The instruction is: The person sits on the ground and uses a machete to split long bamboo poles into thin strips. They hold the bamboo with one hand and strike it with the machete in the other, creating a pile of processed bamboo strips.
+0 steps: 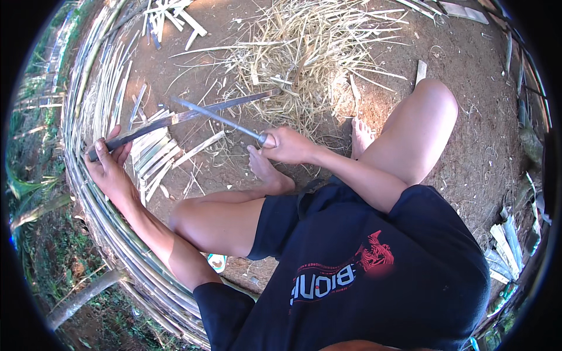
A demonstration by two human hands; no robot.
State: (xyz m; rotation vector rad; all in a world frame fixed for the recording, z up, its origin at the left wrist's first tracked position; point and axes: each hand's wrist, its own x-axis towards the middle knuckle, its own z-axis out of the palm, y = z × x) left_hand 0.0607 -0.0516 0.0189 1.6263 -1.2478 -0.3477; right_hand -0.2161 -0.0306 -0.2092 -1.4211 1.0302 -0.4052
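My left hand is closed around the near end of a long dark strip, which looks like split bamboo. The strip runs away to the right, its far end at the shavings pile. My right hand grips the handle of a long, narrow-bladed knife. The blade points up and to the left, and its outer part crosses the strip in view. Whether the edge touches the strip I cannot tell. A pale patch shows on the strip near that crossing.
Thin pale shavings lie heaped beyond my feet. Split bamboo pieces rest beside the strip, with more sticks farther off. Bundled long poles curve along the left edge. Dry husks lie at the right.
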